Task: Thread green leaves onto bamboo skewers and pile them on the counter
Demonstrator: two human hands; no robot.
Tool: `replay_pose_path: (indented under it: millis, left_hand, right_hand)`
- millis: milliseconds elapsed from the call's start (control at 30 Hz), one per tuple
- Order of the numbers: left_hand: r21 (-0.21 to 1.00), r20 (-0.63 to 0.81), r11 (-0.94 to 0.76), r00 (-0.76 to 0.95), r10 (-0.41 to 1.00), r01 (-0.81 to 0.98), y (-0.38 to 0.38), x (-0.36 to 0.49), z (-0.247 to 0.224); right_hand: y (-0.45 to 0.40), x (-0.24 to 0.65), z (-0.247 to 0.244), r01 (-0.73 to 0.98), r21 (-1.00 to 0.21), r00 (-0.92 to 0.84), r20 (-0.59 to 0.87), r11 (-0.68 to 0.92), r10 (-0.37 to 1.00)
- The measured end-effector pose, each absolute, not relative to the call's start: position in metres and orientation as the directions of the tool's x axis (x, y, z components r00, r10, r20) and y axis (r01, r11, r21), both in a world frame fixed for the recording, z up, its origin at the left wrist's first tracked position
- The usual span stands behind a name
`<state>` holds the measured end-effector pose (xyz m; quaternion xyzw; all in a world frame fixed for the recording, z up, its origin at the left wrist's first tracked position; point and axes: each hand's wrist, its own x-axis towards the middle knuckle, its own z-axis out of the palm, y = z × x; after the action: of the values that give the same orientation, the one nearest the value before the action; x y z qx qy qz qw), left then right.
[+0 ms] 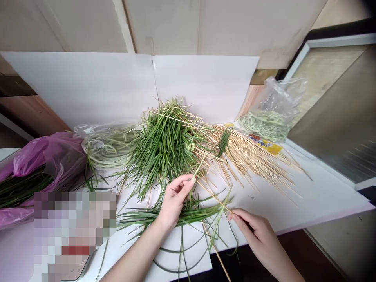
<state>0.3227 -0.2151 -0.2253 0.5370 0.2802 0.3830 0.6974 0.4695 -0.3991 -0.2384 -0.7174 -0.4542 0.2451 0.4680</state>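
Lying at 9 o'clock: purple plastic bag (55, 152), clear plastic bag (108, 147) of grass beside it.
Left hand (174, 199): grip together on one end of a bamboo skewer (213, 197) and a grass blade (198, 166), above a loose grass bunch (188, 214).
Grass heap (164, 152): 12 o'clock on the table (323, 196).
Skewer pile (252, 156): 2 o'clock.
Right hand (260, 233): 4 o'clock, grip clamped on the skewer's other end.
Handling: skewer light, stiff, could snap, hold near ends; blades soft, floppy, pinch at base.

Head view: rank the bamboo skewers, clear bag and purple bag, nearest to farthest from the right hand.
From the right hand:
1. Bamboo skewers, just above it.
2. Clear bag of pale stalks, upper right.
3. Purple bag, far left.
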Motion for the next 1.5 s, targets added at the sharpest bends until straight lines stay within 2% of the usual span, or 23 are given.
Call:
replay_pose_path:
  millis: [133, 467, 767, 1067, 1500]
  left_hand:
    - [0.943, -0.025, 0.192, 0.515, 0.857, -0.273, -0.213, 0.323, -0.227]
    - [0.881, -0.055, 0.318, 0.591, 0.805, -0.35, -0.21, 0.323, -0.224]
    - [0.88, -0.05, 0.309, 0.577, 0.815, -0.36, -0.211, 0.324, -0.227]
    - [0.869, -0.047, 0.336, 0.615, 0.787, -0.364, -0.212, 0.326, -0.228]
    - [0.713, -0.173, 0.577, 0.698, 0.695, -0.399, -0.206, 0.324, -0.232]
  right_hand:
    - [-0.399, 0.468, -0.236, 0.44, -0.887, 0.472, 0.092, -0.144, 0.877]
    - [-0.397, 0.47, -0.225, 0.592, -0.797, 0.432, 0.189, -0.119, 0.882]
    - [-0.397, 0.465, -0.228, 0.586, -0.801, 0.482, 0.221, -0.124, 0.848]
    - [-0.398, 0.467, -0.222, 0.589, -0.797, 0.427, 0.169, -0.131, 0.888]
    - [-0.401, 0.467, -0.224, 0.609, -0.786, 0.386, 0.181, -0.103, 0.904]
